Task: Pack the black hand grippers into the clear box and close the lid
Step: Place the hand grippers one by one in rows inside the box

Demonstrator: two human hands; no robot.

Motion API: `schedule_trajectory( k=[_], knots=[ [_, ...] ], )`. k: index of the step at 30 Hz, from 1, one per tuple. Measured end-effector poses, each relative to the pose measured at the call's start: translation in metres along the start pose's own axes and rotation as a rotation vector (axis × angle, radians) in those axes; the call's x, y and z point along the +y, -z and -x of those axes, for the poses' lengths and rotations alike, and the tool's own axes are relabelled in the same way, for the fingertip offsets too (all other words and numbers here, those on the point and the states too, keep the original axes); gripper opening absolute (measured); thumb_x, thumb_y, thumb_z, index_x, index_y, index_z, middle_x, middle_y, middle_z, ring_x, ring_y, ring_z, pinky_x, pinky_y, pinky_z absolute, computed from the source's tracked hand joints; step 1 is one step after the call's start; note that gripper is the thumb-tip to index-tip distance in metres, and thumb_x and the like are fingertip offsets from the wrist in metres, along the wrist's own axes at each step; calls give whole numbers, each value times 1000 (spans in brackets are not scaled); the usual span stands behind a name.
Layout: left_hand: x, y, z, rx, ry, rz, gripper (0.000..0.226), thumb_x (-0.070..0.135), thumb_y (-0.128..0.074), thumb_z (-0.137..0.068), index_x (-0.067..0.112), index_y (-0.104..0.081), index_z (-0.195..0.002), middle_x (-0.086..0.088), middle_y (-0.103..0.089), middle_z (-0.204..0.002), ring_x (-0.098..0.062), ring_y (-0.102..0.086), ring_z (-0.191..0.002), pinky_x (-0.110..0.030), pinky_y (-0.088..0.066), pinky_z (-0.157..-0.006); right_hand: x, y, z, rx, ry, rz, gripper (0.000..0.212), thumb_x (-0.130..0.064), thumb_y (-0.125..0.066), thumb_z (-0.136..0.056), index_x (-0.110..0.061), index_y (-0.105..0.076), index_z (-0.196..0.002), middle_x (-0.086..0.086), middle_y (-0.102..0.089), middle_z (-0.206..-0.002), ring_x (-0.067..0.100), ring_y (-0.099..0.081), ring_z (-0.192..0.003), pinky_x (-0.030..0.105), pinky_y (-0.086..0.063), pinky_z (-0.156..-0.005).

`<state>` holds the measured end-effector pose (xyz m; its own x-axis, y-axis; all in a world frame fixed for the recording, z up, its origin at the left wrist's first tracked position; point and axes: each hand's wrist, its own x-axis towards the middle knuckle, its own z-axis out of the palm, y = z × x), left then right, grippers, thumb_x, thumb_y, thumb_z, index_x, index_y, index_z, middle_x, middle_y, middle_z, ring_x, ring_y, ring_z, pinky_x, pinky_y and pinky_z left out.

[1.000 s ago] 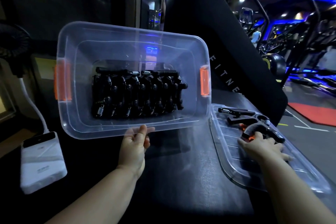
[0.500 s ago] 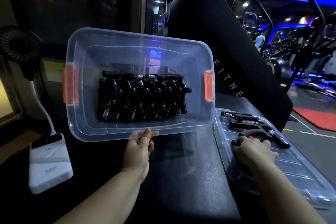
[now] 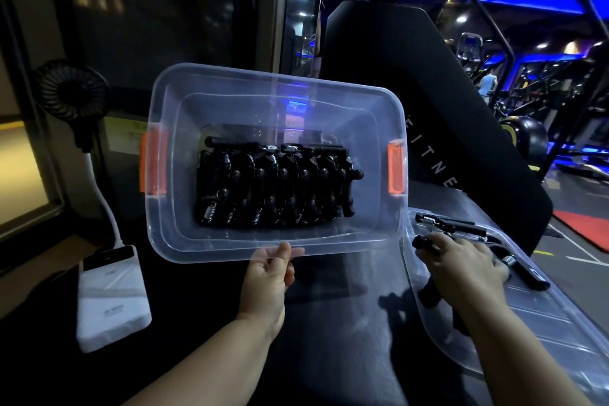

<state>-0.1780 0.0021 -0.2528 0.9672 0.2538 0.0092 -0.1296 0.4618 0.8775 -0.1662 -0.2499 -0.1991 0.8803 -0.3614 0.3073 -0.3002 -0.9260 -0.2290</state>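
We see the black hand grippers (image 3: 273, 188) packed in a tight row on the floor of the clear box (image 3: 230, 102), in the middle of the frame, their springs and knobs facing us. The box is tipped up so that its open mouth faces us. It has an orange latch at its left end (image 3: 152, 163) and another at its right end (image 3: 395, 168).

The left hand (image 3: 268, 277) holds the box by the middle of its lower rim, thumb on the rim's near face and fingers curled behind it. Nothing lies between us and the packed row.

To the lower right the lid (image 3: 543, 316) lies flat on the dark tabletop (image 3: 329, 356), its upper left corner just below the box's lower right corner. The right hand (image 3: 468, 264) rests on the lid with its fingers curled over a loose gripper (image 3: 527, 273). The hand covers the gripper's middle, so we see only its handle ends and a bit of spring sticking out around the hand. A second loose gripper (image 3: 448, 221) lies on the lid just above the fingers.

At the lower left a white power bank (image 3: 110, 293) lies on the tabletop, well apart from the box. A white cable (image 3: 107, 211) rises from behind it towards a small black fan (image 3: 71, 92) at the left edge. Behind the box, in the upper right, a tall black pad (image 3: 428, 92) with pale lettering stands against blue-lit gym machines, and a red mat (image 3: 586, 227) shows at the right edge.
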Motion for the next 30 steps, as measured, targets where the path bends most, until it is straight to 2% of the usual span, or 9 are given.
schedule_trajectory(
  k=[3, 5, 9, 13, 17, 23, 26, 27, 30],
  knots=[
    [0, 0, 0, -5, -1, -4, 10, 24, -53, -93, 16, -53, -87, 4, -73, -80, -8, -46, -65, -24, -45, -73, -11, 5, 6, 67, 46, -29, 28, -57, -50, -90, -45, -60, -114, 2, -57, -111, 28, -40, -117, 42, -30, -96],
    [0, 0, -1, -3, -5, -5, 10, 24, -53, -93, 16, -53, -86, 4, -73, -80, -9, -45, -65, -24, -44, -73, -17, 6, 11, 142, 93, -74, 30, -55, -56, -87, -39, -65, -110, 4, -53, -112, 30, -39, -115, 41, -32, -93],
    [-1, 1, -1, -5, -1, -3, 10, 25, -53, -93, 16, -53, -88, 4, -74, -80, -9, -46, -64, -23, -44, -72, -27, -7, 18, 100, 210, -128, 34, -49, -59, -87, -20, -63, -104, 6, -52, -123, 30, -37, -122, 41, -35, -95],
    [-1, 2, -1, -7, 4, -4, 10, 25, -54, -93, 16, -54, -89, 3, -74, -82, -8, -46, -64, -23, -45, -73, -37, -12, 31, 116, 298, -246, 24, -42, -56, -91, -18, -55, -93, 3, -61, -97, 27, -54, -102, 36, -33, -80],
    [-2, 3, -2, -5, 3, -6, 10, 25, -54, -93, 16, -54, -88, 4, -74, -82, -8, -47, -65, -24, -45, -73, -44, -13, 43, 118, 320, -307, 25, -40, -54, -93, -18, -46, -87, 5, -64, -84, 32, -58, -91, 32, -26, -74],
    [-3, 3, -2, -13, -3, -13, 10, 25, -54, -93, 16, -54, -89, 5, -74, -82, -8, -47, -65, -24, -45, -74, -45, -27, 47, -88, 238, -481, 29, -44, -56, -91, -17, -45, -89, -6, -53, -80, 22, -52, -84, 33, -32, -64],
    [-4, 3, -3, -9, 1, -3, 10, 25, -54, -93, 16, -54, -88, 5, -74, -82, -7, -46, -65, -24, -44, -74, -41, -27, 41, -175, 260, -552, 25, -38, -63, -89, -20, -47, -91, -12, -53, -80, 14, -51, -79, 19, -37, -63],
    [-4, 3, -3, -8, 1, -2, 10, 25, -54, -93, 17, -54, -88, 5, -74, -82, -7, -46, -65, -24, -44, -74, -39, -26, 40, -215, 275, -566, 22, -37, -64, -88, -23, -47, -92, -12, -55, -81, 12, -53, -78, 18, -39, -64],
    [-4, 3, -3, -12, -1, 0, 9, 24, -54, -93, 17, -53, -88, 5, -74, -81, -7, -46, -64, -24, -45, -74, -32, -24, 37, -333, 305, -628, 17, -34, -69, -85, -33, -53, -89, -5, -63, -82, 15, -60, -76, 31, -48, -70]
  ],
)
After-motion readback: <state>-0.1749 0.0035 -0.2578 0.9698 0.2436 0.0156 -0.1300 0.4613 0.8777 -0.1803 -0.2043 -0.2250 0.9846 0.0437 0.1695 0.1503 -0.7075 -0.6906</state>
